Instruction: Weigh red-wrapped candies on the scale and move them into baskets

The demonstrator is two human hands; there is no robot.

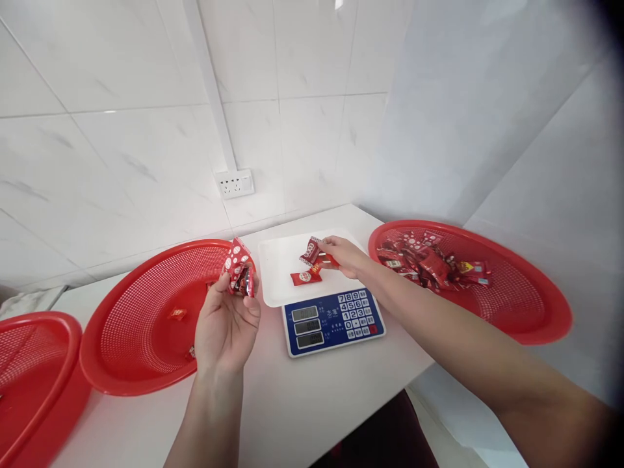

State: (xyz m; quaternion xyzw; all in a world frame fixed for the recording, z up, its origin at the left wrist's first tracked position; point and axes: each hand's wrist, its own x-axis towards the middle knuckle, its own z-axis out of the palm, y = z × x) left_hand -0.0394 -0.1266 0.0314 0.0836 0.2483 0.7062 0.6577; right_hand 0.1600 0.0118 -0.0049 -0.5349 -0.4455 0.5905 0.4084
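My left hand (227,325) is raised over the edge of the left red basket (121,364), fingers closed on a few red wrapped candies (238,268). My right hand (344,255) reaches over the white pan of the scale (283,273) and pinches red wrapped candies (316,252) there. One more red candy (306,277) lies loose on the pan. The scale's blue panel (334,321) with displays and keypad faces me.
The right red basket (536,312) holds a pile of several red candies (429,263). The left basket holds a couple of loose candies (177,314). A third red basket (29,370) is at the far left. A wall socket (234,184) is on the tiled wall behind.
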